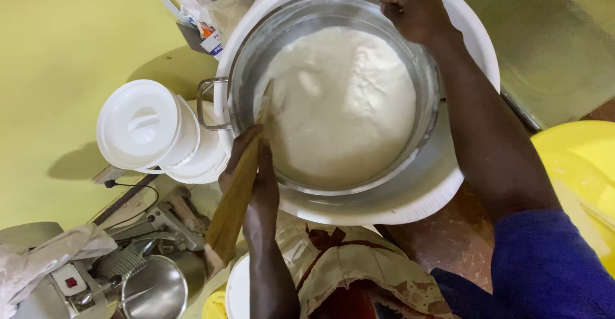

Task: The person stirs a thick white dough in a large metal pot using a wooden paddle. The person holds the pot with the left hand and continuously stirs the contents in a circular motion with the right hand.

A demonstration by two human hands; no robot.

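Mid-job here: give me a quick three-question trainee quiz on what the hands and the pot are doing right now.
1. True or false: the right hand grips the far rim of the metal pot.
2. What does the left hand hold?
A. a wooden paddle
B. a metal whisk
C. a white lid
3. What does the metal pot sit inside?

Key
1. True.
2. A: the wooden paddle has its tip in the white batter.
3. A large white basin, with a lidded white bucket beside it on the left of the picture.
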